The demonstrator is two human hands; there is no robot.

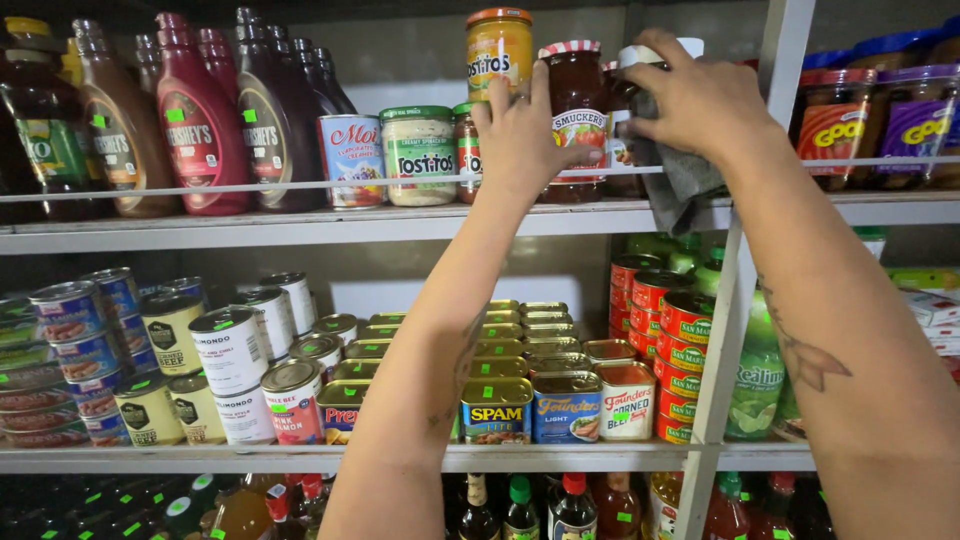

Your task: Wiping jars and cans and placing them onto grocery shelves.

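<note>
Upper centre of the frame: left hand (518, 130) raised to the top shelf (300, 222), fingers spread loosely and pressed against the side of a dark red jam jar (574, 110) with a checked lid. Thumb lies along the jar's lower right; whether the hand truly grips it or only steadies it, cannot tell.

Just right of that, right hand (700, 100) — fingers curled down over a grey cloth (680, 180) that hangs below the palm past the shelf edge. The hand and cloth cover another jar (625, 100), of which only a white lid and a dark sliver of glass show. The two jars stand touching or nearly so, behind the thin rail at the shelf front.

Behind the left hand, a yellow dip jar (498, 50) with an orange lid sits stacked higher up. To the left along the same shelf: a white dip jar (418, 155) with a green lid, a blue-and-red can (352, 158), then a row of brown and red syrup bottles (200, 110) filling the upper left.

Middle shelf, lower half of the frame — stacked tins (230, 350) at left, flat rectangular meat tins (497, 408) at centre, red cans (685, 320) at right beside the upright post (740, 270).
</note>
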